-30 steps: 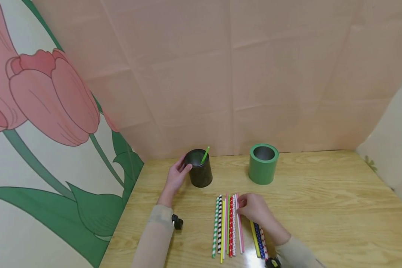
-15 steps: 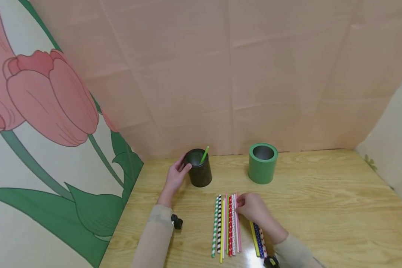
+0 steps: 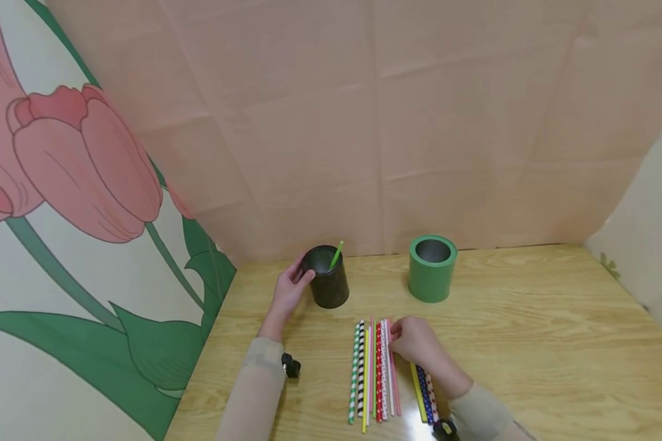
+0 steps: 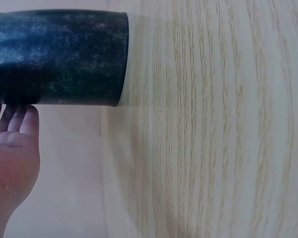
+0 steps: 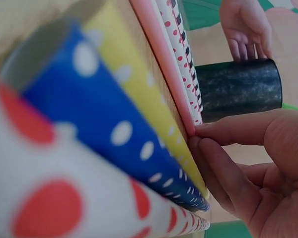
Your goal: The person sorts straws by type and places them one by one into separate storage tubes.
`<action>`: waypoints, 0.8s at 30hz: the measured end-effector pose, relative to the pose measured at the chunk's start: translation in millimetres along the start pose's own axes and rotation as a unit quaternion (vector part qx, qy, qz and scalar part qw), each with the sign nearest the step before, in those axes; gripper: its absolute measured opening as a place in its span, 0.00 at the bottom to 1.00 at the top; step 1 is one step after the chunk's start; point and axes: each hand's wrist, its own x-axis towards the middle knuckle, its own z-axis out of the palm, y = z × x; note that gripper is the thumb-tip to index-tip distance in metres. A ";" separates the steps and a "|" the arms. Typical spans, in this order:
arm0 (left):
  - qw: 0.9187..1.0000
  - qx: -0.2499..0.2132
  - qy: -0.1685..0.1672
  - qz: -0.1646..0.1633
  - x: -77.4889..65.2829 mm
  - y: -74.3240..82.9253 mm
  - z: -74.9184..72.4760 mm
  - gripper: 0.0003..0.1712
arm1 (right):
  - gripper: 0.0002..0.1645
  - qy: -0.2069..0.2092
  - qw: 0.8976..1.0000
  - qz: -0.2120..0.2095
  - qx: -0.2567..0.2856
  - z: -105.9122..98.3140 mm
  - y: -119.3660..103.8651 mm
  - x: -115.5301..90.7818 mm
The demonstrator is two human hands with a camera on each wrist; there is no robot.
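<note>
the left hand [image 3: 290, 290] is gripping the black cup [image 3: 331, 289], apparently steadying it; a green straw [image 3: 336, 255] is leaning inside. well apart, the right hand [image 3: 417, 340] is pinching the pink straw [image 5: 165, 60] bordering the straw row [image 3: 379, 373]; grip firmness is not showing clearly.

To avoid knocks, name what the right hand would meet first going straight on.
The right hand pinches the pink straw; straight on, it would probably meet the other straws beside it, though depth is unclear.
</note>
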 end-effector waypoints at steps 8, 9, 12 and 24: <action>1.000 0.006 -0.001 -0.004 -0.9 0.3 -0.1 0.35 | 0.18 -0.006 1.000 0.005 0.014 0.1 1.2 -3.5; 1.000 0.006 -0.002 -0.003 -1.3 1.2 0.2 0.35 | 0.19 -0.006 1.000 0.005 0.015 0.3 1.6 -3.5; 1.000 0.002 -0.004 -0.002 -1.8 2.6 -0.2 0.36 | 0.19 -0.005 1.000 0.005 0.016 0.7 1.2 -3.5; 1.000 0.017 0.002 -0.005 -0.2 -0.8 -1.0 0.35 | 0.15 0.011 1.000 -0.013 -0.024 2.6 -2.4 -4.4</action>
